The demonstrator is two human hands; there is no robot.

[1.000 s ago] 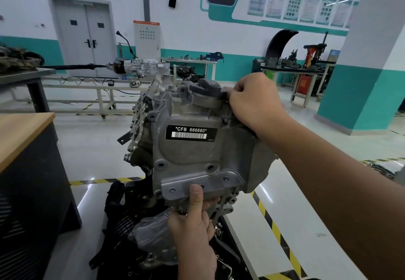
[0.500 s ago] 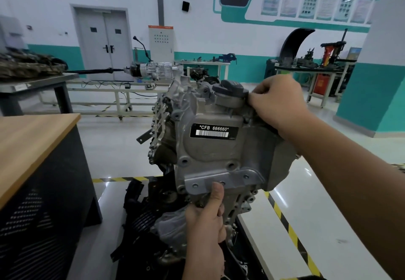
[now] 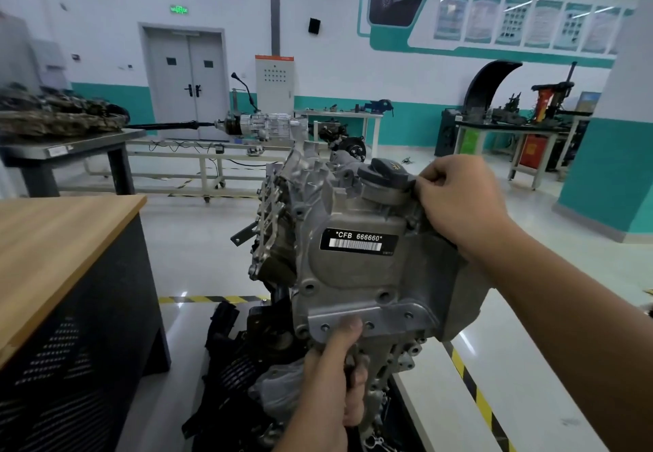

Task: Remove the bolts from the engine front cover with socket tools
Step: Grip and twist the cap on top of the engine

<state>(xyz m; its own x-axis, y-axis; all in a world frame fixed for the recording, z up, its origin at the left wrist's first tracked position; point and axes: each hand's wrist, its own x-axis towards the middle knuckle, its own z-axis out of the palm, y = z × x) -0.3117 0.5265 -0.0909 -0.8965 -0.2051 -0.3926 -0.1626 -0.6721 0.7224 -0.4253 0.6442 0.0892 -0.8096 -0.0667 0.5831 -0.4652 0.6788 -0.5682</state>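
Observation:
The grey cast engine front cover [image 3: 357,282], with a black label reading CFB 666660 and a black filler cap [image 3: 387,171] on top, fills the middle of the head view. My left hand [image 3: 334,377] grips its bottom edge, thumb pressed on the lower flange with its open bolt holes. My right hand [image 3: 459,200] holds the cover's top right corner beside the cap. The cover sits in front of the engine [image 3: 282,363], whose dark lower parts show beneath. No socket tool or bolt is visible.
A wood-topped bench [image 3: 60,239] with a dark perforated side stands close on the left. Yellow-black floor tape [image 3: 473,381] runs beside the engine stand. Farther off are a table with parts [image 3: 60,147], a gearbox on a frame [image 3: 261,126] and a teal pillar [image 3: 607,175].
Both hands keep the same grip on the cover. The view has shifted left, so the cover and hands appear further right, and the bench shows more.

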